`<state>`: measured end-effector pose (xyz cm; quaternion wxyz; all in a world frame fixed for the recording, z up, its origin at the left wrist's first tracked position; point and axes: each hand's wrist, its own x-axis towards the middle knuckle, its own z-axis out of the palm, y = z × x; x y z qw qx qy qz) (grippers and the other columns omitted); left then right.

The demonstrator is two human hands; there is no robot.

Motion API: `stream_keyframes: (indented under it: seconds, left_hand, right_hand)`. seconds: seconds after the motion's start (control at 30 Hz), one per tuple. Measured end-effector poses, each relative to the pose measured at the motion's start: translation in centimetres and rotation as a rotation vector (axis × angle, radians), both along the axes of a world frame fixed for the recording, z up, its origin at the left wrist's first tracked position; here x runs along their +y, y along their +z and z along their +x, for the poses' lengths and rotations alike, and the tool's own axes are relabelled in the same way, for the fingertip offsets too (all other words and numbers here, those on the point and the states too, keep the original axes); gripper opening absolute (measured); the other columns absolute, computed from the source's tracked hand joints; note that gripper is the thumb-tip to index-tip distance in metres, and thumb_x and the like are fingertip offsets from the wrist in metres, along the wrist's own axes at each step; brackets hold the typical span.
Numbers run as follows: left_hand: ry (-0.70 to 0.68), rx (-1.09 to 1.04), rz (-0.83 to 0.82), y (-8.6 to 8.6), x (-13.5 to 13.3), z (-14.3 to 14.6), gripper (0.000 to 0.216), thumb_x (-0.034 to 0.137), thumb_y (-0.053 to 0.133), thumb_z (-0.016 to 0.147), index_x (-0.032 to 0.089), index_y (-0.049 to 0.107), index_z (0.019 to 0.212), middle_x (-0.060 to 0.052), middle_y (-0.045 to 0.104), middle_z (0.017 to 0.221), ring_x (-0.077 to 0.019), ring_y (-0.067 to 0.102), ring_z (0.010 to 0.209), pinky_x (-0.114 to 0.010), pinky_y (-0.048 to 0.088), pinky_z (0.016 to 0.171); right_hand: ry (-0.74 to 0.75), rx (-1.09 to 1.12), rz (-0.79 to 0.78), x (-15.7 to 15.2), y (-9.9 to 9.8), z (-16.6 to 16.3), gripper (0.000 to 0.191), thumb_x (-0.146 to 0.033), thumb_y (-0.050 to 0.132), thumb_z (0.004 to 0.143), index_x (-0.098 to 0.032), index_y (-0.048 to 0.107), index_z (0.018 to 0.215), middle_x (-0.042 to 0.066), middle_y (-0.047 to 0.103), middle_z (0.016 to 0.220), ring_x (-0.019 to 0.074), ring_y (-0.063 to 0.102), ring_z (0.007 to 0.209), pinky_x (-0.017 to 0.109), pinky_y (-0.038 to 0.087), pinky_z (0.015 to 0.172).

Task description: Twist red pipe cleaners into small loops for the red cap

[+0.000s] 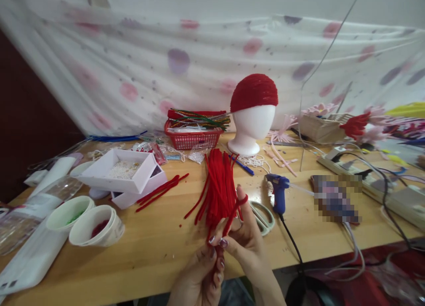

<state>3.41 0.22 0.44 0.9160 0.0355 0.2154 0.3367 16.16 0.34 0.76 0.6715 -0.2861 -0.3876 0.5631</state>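
Red fuzzy stem [230, 221], pinched in the narrow grip of left hand [201, 273] and right hand [247, 244], above the near edge of the counter [149, 257]. Directly beyond, in the way, a bundle of similar stems [219, 186]. Scissors [266, 230] partly behind the right hand, glue gun [280, 195] farther right, cups [111, 235] well left, white head form [254, 124] behind.

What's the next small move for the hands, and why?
Probably ease the upper end of the red pipe cleaner down with the right hand: it rises from the pinch and bends over a raised right finger, while the left hand is closed just below.
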Motion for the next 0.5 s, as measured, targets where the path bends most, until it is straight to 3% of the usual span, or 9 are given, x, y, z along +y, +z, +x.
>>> stream_keyframes:
  seconds: [0.1,0.27,0.4,0.5]
  left_hand:
    - [0.031,0.039,0.031,-0.05,0.0,0.2,0.027,0.021,0.094,0.056,0.017,0.077,0.076,0.004,0.073,0.056,-0.0036,0.066,0.046,-0.004,0.044,0.041]
    - [-0.037,0.118,0.085,0.57,0.17,0.0,0.029,0.022,0.096,0.049,0.014,0.076,0.069,0.001,0.074,0.057,-0.004,0.067,0.047,-0.005,0.047,0.045]
    - [-0.035,0.122,0.084,0.52,0.24,-0.12,0.025,0.019,0.095,0.053,0.017,0.076,0.069,0.002,0.075,0.06,-0.0064,0.07,0.052,-0.006,0.049,0.047]
    - [-0.035,0.103,0.099,0.27,0.21,-0.15,0.024,0.018,0.094,0.056,0.019,0.076,0.072,0.003,0.075,0.062,-0.0056,0.069,0.052,-0.008,0.046,0.045]
  right_hand:
    - [-0.016,0.002,-0.012,-0.14,-0.05,-0.05,0.101,-0.026,0.079,0.08,-0.036,0.013,0.157,-0.002,0.075,0.075,0.0163,0.07,0.065,0.027,0.056,0.06]
    - [0.005,0.02,0.027,-0.19,0.2,-0.22,0.105,-0.03,0.081,0.079,-0.034,0.01,0.157,-0.001,0.076,0.077,0.0158,0.068,0.064,0.028,0.054,0.061]
    - [-0.025,-0.003,-0.006,-0.33,0.21,-0.37,0.104,-0.03,0.078,0.081,-0.037,0.007,0.157,0.0,0.075,0.082,0.0158,0.067,0.066,0.025,0.052,0.056]
    - [-0.017,-0.028,0.012,-0.32,-0.03,-0.27,0.104,-0.032,0.078,0.082,-0.038,0.005,0.157,0.001,0.076,0.084,0.0153,0.066,0.064,0.027,0.053,0.059]
